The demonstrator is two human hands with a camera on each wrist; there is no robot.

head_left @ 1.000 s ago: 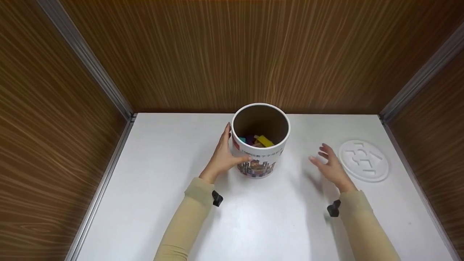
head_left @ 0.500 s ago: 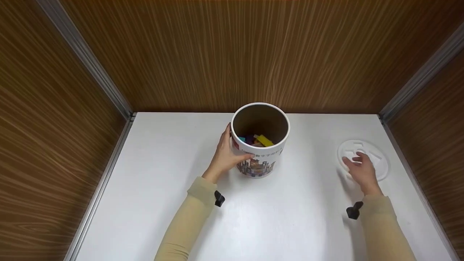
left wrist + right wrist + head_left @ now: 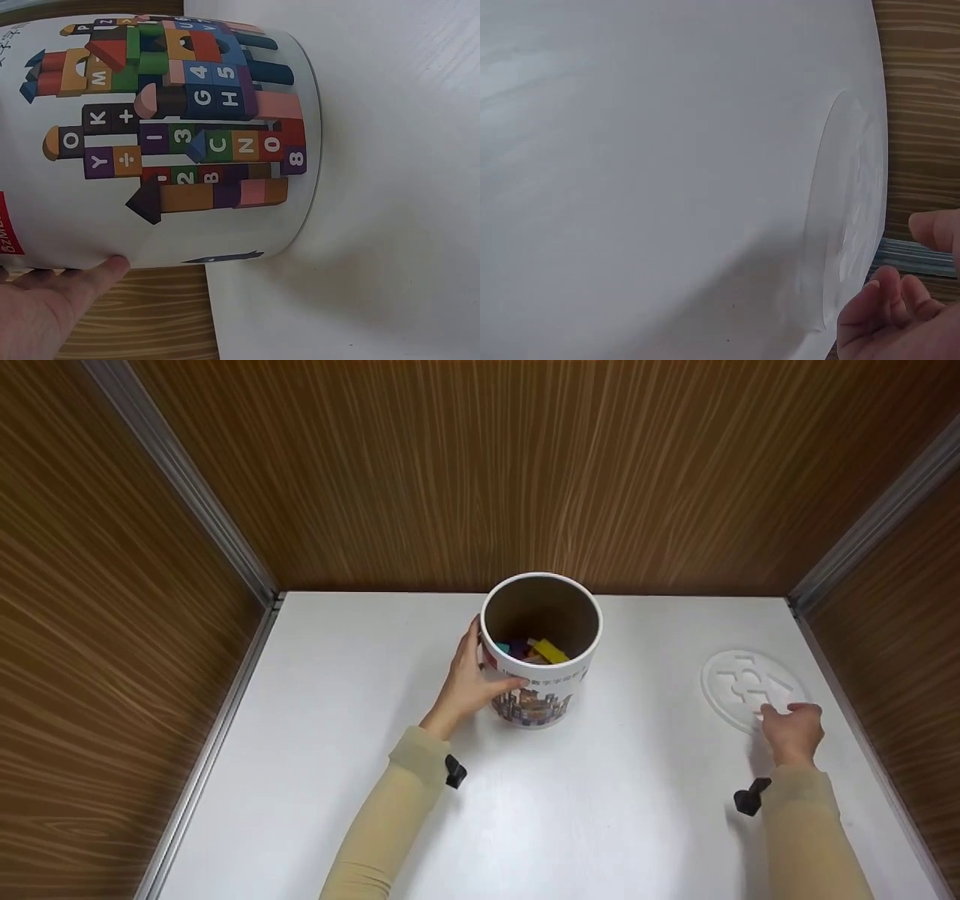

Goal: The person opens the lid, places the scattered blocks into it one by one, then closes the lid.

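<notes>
A white cylindrical tub printed with coloured blocks stands open and upright at the back middle of the white table. Several coloured blocks lie inside it. My left hand grips the tub's left side, thumb across the front. The left wrist view shows the tub close up, with my left hand against its wall. A flat white round lid lies on the table at the right. My right hand curls its thumb and fingertips onto the lid's near edge. In the right wrist view my right hand is at the lid.
Brown wood-grain walls with metal corner strips close the table in at the back and on both sides. The lid lies close to the right wall. Bare tabletop stretches between the tub and the lid and along the front.
My right hand has moved right from beside the tub to the lid and curled onto its near edge. The left hand and tub have stayed put.
</notes>
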